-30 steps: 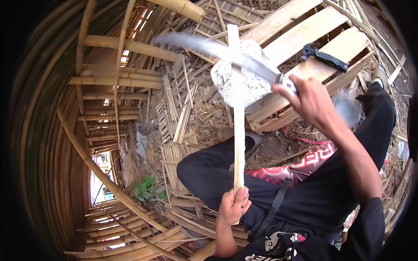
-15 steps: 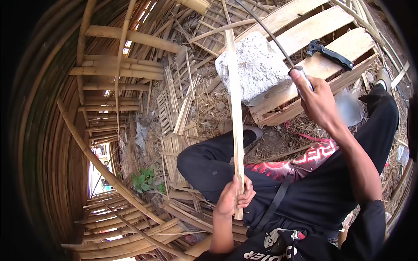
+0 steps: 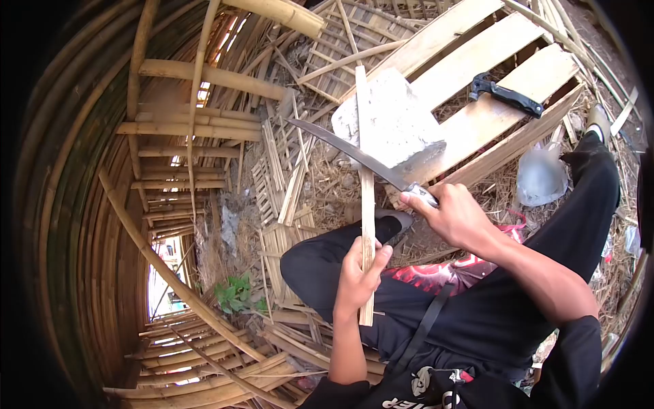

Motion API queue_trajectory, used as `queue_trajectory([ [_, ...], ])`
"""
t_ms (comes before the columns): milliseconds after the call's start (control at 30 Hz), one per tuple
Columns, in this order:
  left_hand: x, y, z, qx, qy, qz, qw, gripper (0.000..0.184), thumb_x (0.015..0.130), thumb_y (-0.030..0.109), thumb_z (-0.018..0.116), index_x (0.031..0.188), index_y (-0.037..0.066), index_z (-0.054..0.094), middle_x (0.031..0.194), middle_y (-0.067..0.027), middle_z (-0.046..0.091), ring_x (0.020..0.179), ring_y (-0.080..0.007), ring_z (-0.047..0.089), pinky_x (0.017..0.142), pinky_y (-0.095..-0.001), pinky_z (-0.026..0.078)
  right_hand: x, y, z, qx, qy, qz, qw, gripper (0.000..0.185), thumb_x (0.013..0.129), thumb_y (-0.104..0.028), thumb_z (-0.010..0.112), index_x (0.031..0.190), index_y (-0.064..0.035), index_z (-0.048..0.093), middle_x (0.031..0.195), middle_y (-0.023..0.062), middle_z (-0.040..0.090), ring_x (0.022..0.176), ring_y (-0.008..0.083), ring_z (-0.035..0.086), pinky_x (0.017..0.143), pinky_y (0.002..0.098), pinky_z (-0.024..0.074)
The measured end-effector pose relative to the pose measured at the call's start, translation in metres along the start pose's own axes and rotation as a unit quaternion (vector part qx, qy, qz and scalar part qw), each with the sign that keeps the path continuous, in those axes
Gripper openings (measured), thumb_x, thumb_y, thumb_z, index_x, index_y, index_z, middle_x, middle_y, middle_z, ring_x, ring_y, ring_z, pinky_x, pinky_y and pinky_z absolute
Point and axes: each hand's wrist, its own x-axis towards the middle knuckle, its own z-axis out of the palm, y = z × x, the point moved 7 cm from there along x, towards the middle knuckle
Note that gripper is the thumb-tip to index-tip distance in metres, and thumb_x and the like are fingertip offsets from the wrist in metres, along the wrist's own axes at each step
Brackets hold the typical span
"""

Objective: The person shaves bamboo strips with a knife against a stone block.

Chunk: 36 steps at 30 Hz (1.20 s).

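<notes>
Running lengthwise near to far, one pale strip extends over one white block, its near part gripped by the left hand, while the right hand clenches one knife pointing far left.

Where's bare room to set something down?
Bare: the middle pallet slat, right of the white block; also the near slat between block and hammer. Crowded: by the block, where the knife crosses the wood strip, and left of it, among bamboo pieces.
</notes>
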Motion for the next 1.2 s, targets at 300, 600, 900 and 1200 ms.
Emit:
queue_trajectory([
  [300,-0.047,-0.047,-0.007,-0.019,0.012,-0.102,0.994,0.038,0.097,0.020,0.071,0.121,-0.001,0.050,0.095,-0.0047,0.065,0.080,-0.0060,0.057,0.071,-0.0229,0.048,0.005,0.012,0.002,-0.043,-0.028,0.052,0.997,0.074,0.096,-0.060,0.057,0.080,0.0110,0.068,0.066,0.0305,0.064,0.075,0.0472,0.070,0.073,0.0521,0.0551],
  [600,-0.098,-0.032,0.001,0.009,-0.001,0.177,0.984,0.108,0.066,0.022,0.097,0.151,-0.002,0.034,0.129,-0.0148,0.062,0.111,-0.0218,0.064,0.085,-0.0324,0.054,0.003,0.017,0.012,0.145,-0.091,0.137,0.976,0.073,0.100,-0.062,0.049,0.066,0.0020,0.055,0.052,0.0067,0.050,0.044,0.0169,0.056,0.044,0.0346,0.0450],
  [900,-0.092,-0.001,0.003,0.244,0.006,0.269,0.932,0.061,0.065,0.012,0.092,0.120,0.000,0.068,0.122,-0.0168,0.065,0.111,-0.0312,0.067,0.095,-0.0408,0.056,0.000,0.020,0.021,0.244,-0.121,0.155,0.950,0.067,0.099,-0.066,0.048,0.067,-0.0069,0.047,0.054,0.0020,0.044,0.042,0.0125,0.044,0.040,0.0303,0.0347],
  [1200,-0.124,0.004,-0.074,-0.019,0.201,0.278,0.939,0.045,0.094,0.006,0.063,0.134,-0.011,0.052,0.122,-0.0284,0.063,0.099,-0.0347,0.072,0.068,-0.0340,0.062,0.000,0.019,0.017,0.202,-0.109,0.139,0.963,0.065,0.098,-0.067,0.048,0.065,-0.0109,0.046,0.054,-0.0004,0.043,0.043,0.0121,0.042,0.042,0.0303,0.0344],
])
